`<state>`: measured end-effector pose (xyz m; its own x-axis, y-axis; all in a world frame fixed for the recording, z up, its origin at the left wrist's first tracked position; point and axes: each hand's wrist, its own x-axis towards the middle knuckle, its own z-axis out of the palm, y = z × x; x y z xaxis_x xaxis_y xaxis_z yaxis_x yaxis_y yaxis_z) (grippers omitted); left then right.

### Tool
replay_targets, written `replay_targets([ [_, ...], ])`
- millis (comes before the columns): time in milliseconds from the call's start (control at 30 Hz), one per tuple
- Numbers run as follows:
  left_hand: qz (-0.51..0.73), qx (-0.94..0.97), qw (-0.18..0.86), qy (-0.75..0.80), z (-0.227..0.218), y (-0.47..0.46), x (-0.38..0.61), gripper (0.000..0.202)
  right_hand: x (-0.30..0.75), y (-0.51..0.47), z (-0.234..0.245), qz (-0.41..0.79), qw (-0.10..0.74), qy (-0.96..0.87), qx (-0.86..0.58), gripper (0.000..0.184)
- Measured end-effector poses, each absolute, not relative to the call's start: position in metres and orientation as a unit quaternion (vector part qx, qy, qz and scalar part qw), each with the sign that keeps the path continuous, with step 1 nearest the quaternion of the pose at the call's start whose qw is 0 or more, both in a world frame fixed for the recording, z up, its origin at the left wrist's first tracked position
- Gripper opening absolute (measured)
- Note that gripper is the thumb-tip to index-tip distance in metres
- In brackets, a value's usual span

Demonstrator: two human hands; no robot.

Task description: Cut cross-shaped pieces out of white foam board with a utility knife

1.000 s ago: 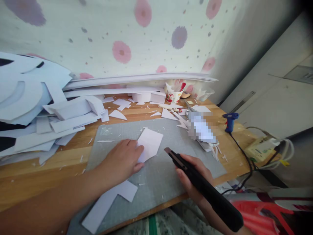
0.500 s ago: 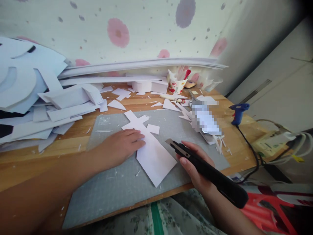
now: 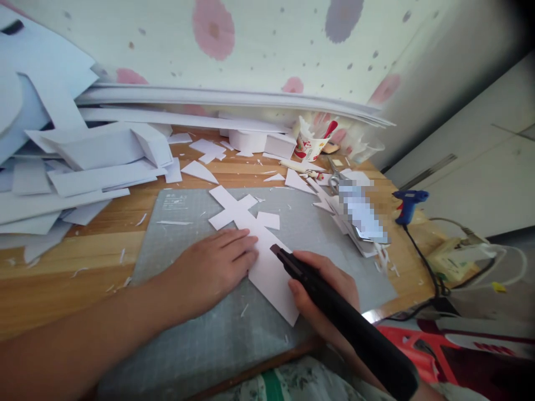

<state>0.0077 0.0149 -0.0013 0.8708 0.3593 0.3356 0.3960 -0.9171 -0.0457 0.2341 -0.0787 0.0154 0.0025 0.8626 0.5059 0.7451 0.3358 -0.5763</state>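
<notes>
A white foam board piece (image 3: 273, 273), cut with a cross shape at its far end, lies on the grey cutting mat (image 3: 175, 345). My left hand (image 3: 221, 259) rests flat on its left edge, fingers stretched over the board. In my right hand (image 3: 326, 278) is a black utility knife (image 3: 346, 323), its blade out and over the board's right side. Whether the blade touches the board I cannot tell. A small white offcut (image 3: 268, 220) lies beside the cross-shaped end.
White board scraps (image 3: 92, 181) pile up at the left. At the back stands a paper cup (image 3: 310, 146). Scissors (image 3: 334, 179) and a phone (image 3: 361, 214) lie to the right, with a blue glue gun (image 3: 409, 203) and its cord near the table's right edge.
The knife in my right hand has moved left, its blade now over the board. The board has turned slightly under my left hand, which stays on it. The camera view has shifted.
</notes>
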Motion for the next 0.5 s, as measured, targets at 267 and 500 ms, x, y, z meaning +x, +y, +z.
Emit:
replay_targets([
  [267, -0.167, -0.97, 0.045, -0.171, -0.008, 0.006, 0.006, 0.029, 0.23, -0.075, 0.005, 0.085, 0.401, -0.722, -0.557, 0.032],
  [500, -0.155, -0.972, 0.044, -0.169, -0.006, 0.005, 0.008, 0.031, 0.231, -0.074, 0.004, 0.083, 0.385, -0.736, -0.55, 0.031],
])
